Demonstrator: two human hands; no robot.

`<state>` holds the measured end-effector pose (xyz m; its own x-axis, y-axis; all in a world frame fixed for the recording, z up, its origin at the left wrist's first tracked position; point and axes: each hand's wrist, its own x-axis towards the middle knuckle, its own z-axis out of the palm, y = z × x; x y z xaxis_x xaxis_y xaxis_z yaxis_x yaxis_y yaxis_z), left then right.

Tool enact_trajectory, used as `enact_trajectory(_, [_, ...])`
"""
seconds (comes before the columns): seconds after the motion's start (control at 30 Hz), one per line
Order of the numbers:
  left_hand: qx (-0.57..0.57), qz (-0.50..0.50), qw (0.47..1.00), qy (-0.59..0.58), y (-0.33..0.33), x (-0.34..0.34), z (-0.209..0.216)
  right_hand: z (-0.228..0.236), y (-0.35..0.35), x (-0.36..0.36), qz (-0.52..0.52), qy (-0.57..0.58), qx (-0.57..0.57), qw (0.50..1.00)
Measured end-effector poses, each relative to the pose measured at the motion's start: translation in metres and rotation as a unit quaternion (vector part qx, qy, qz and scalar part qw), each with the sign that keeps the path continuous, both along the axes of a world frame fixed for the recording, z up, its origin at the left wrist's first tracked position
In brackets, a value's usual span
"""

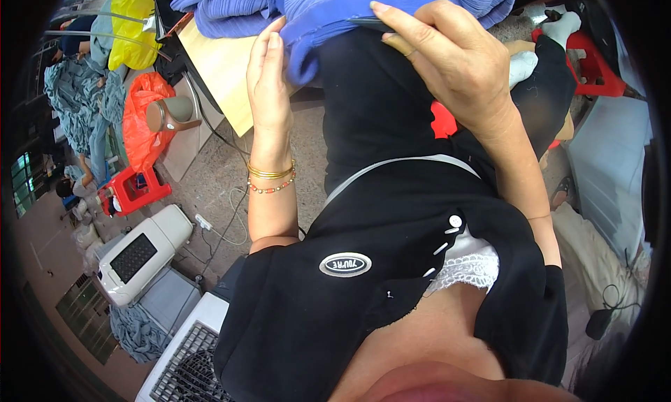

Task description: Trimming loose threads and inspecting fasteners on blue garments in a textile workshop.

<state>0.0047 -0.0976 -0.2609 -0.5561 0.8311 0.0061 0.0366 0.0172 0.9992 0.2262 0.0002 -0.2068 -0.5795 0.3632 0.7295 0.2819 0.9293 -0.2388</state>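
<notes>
A blue ribbed garment (pixel 349 11) lies bunched over the table edge and my lap. Its smooth band curls down in a loop at the left end. Beside that loop, my left hand (pixel 269 81) has its fingers stretched out, the tips against the cloth. My right hand (pixel 454 60) is bent over the band, with thumb and fingers closed at its lower edge. A thin dark piece (pixel 367 23) shows by those right fingertips, too covered to name. Yellowish tape wraps one right finger.
A pale wooden tabletop (pixel 220 74) stands at left. Beyond it are a red bag (pixel 145 112), a red stool (pixel 136 191), heaped grey-blue cloth (pixel 84 94) and a white air cooler (pixel 143 252). Cables cross the floor. Another person's feet in light socks (pixel 523 67) show at right.
</notes>
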Motion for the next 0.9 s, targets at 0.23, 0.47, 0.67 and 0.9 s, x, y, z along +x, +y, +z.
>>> enact_trajectory(0.23, [0.119, -0.031, 0.963, -0.239, -0.001, -0.017, 0.004, 0.002, 0.003, 0.005, 0.035, 0.031, -0.116, 0.992])
enact_trajectory(0.47, [0.151, -0.023, 0.942, -0.299, -0.001, -0.025, 0.014, -0.003, 0.004, 0.011, -0.042, -0.025, -0.072, 0.996])
enact_trajectory(0.67, [0.163, -0.042, 0.934, -0.316, -0.005, -0.026, 0.013, -0.003, 0.001, 0.015, -0.047, -0.031, -0.054, 0.997])
enact_trajectory(0.9, [0.155, -0.028, 0.935, -0.318, -0.004, -0.034, 0.003, -0.008, 0.003, 0.007, -0.043, -0.045, -0.051, 0.997])
